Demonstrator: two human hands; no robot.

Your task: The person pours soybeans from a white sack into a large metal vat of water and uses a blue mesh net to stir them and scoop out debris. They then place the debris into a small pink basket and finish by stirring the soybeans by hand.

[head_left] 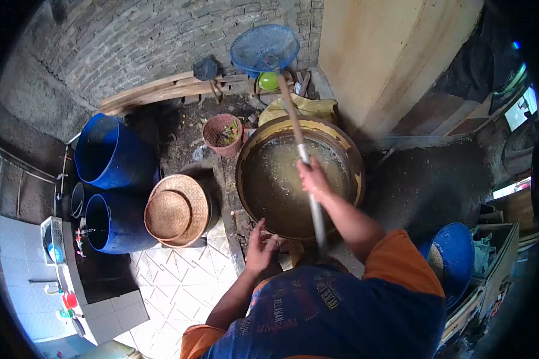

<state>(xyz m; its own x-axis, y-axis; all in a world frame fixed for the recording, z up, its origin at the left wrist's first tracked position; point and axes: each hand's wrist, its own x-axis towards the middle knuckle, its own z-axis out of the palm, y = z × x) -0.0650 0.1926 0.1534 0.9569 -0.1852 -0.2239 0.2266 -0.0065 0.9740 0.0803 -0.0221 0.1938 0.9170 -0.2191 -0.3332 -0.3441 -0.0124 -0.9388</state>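
My right hand [314,178] is closed around the pale lower part of a long pole [290,107]. The pole slants up over a large round vat [354,146] of cloudy liquid. Its far end meets a blue, net-like scoop [263,40] near the brick wall, and its near end passes close to my body. My left hand [260,250] hangs by the vat's near-left rim, fingers apart, with nothing in it.
Two blue barrels [117,152] stand left, beside woven trays [167,212] on a container. A reddish basket [221,136] holds scraps near the vat. A green bowl [268,81] lies under the scoop. A blue tub [455,257] is at right, and white tiles [173,281] cover the left floor.
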